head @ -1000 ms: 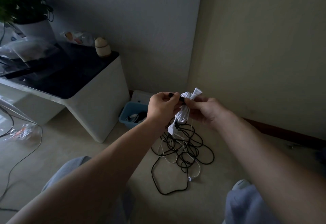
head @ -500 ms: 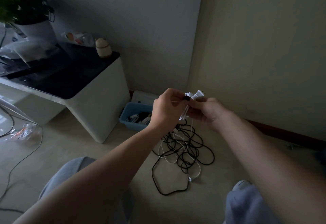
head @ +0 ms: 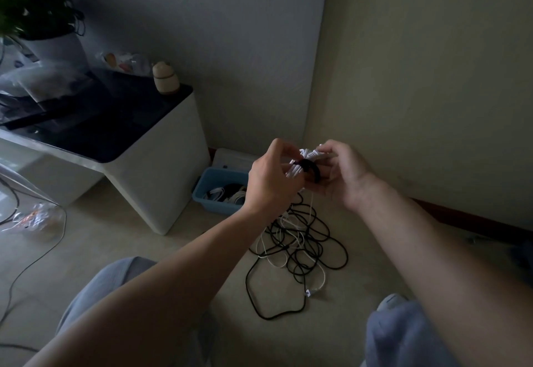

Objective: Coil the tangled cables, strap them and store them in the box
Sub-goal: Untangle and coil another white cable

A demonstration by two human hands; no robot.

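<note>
A coiled white cable (head: 306, 156) is held in the air between both hands, with a black strap (head: 309, 167) looped around its middle. My left hand (head: 272, 179) grips the coil from the left, fingers curled over it. My right hand (head: 344, 172) holds the coil's right side and the strap's end. Below them a tangle of black and white cables (head: 300, 247) lies on the floor. A blue box (head: 215, 192) with coiled cables inside stands by the wall, partly hidden by my left hand.
A white side table with a dark top (head: 129, 147) stands at the left, carrying a potted plant (head: 37, 17) and a small jar (head: 165, 81). A white device (head: 233, 158) sits behind the box. A thin cable (head: 40, 254) and a plastic bag (head: 34, 219) lie on the floor at left.
The coil has been turned from hanging upright to lying across between my hands. The black strap now loops around its middle, and my right hand has shifted to the coil's right side.
</note>
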